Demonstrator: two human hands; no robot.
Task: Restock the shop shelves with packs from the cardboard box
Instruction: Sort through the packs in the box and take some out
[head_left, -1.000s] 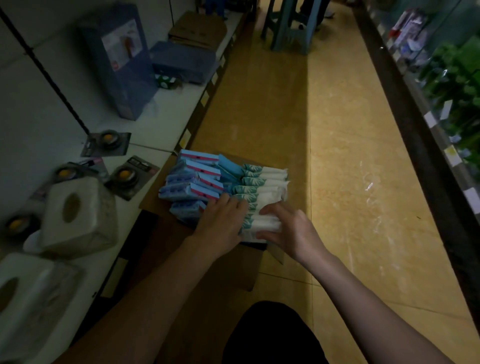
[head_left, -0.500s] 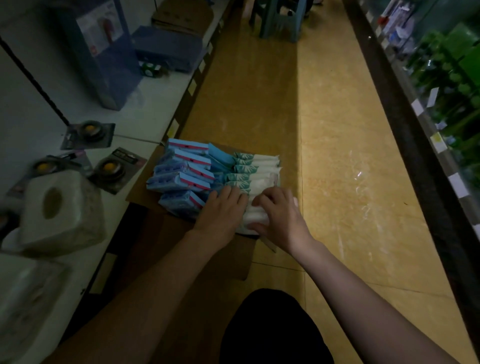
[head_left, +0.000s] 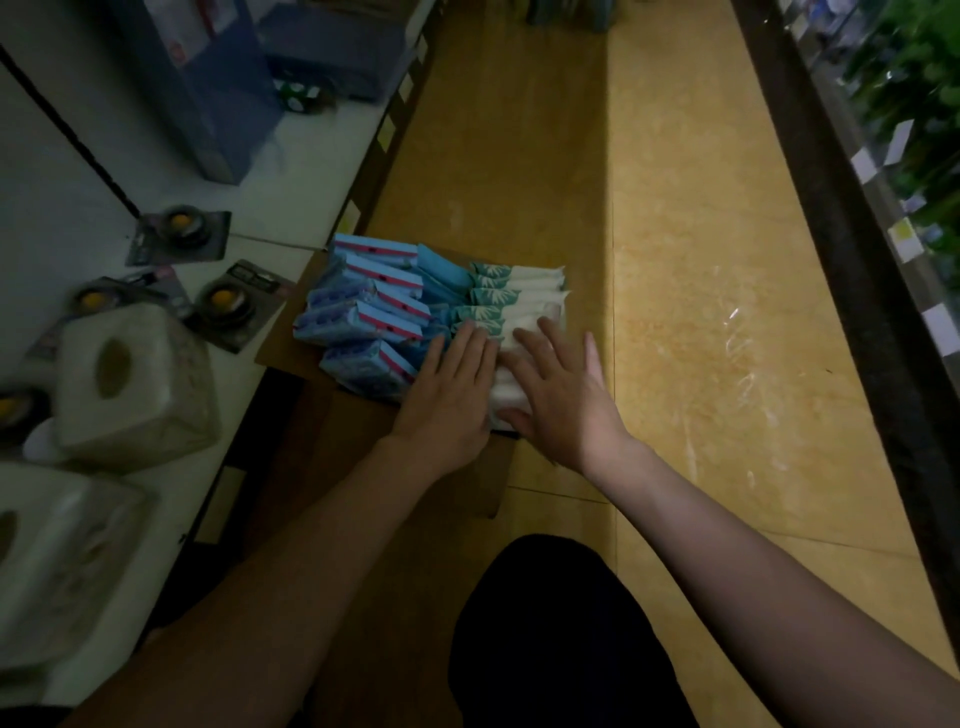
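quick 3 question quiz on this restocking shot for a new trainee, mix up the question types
1. True or false: the left hand is lifting a pack clear of the cardboard box.
2. The right hand rests on which goods? A) the tissue rolls, B) the white packs with green print, C) the round carded items.
3. Fill the gap: the blue packs with a pink stripe fill the side of the box nearer the ___.

Key: 1 false, both hands lie flat with straight fingers on packs in the box. 2 B. 3 shelf.
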